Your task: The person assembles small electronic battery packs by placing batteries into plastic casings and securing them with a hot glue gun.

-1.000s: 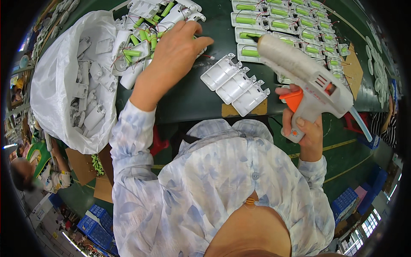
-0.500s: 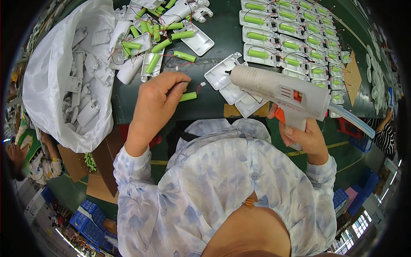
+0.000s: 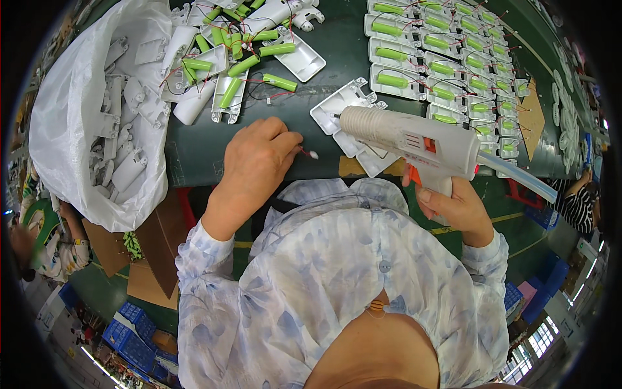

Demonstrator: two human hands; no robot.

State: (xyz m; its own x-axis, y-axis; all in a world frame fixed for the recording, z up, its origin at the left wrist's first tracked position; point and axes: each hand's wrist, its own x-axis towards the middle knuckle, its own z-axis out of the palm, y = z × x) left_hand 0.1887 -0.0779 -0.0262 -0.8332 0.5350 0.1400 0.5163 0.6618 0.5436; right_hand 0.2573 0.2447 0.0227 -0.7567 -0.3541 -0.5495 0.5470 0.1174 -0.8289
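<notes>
left hand: fingers curled, can't tell what they grip | white plug: at its 3 o'clock | right hand: gripping glue gun | white shells: left hand's 2 o'clock, by nozzle | best: keep nozzle clear of plug and lead

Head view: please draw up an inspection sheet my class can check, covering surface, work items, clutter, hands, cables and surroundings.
Surface: dark green tabletop.
Work items: glue gun; overlapping white shells near its nozzle; rows of filled shells with green cells.
Clutter: loose cells heaped beside a white bag of parts.
Hands: right hand grips the glue gun; left hand curled, contents hidden.
Cables: thin wires among the cells; white connector beside the left hand.
Surroundings: cardboard box, blue crates, person at left.
</notes>
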